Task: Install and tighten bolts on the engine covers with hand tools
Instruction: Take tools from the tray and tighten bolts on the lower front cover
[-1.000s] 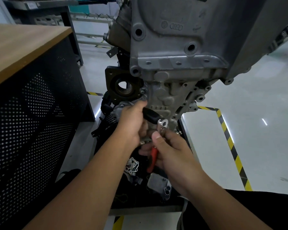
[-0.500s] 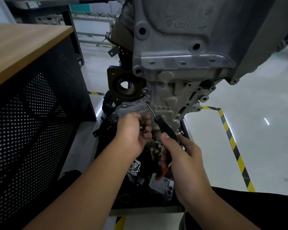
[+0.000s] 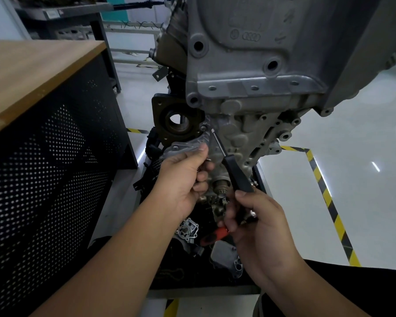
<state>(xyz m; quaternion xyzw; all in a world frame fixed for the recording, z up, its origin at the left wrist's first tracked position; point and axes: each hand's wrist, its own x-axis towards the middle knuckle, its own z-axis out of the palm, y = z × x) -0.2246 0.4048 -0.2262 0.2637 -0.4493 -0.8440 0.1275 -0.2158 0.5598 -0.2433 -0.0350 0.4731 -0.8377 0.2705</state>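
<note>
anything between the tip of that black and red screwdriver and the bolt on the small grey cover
Nothing visible. The black and red screwdriver tip sits just right of the bolt on the small grey metal cover, with only bare casting between. The left hand holds the cover lower down.

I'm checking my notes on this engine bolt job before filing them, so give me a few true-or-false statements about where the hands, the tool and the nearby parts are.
1. The right hand grips a screwdriver with a black and red handle. True.
2. The screwdriver's tip points up toward the engine block. True.
3. The left hand lies flat on the wooden bench top. False: it is raised at the small engine cover, fingers curled against it.
4. The yellow and black floor tape runs to the right of the engine. True.
5. The bench's front is a solid panel. False: it is a black perforated panel.
</note>
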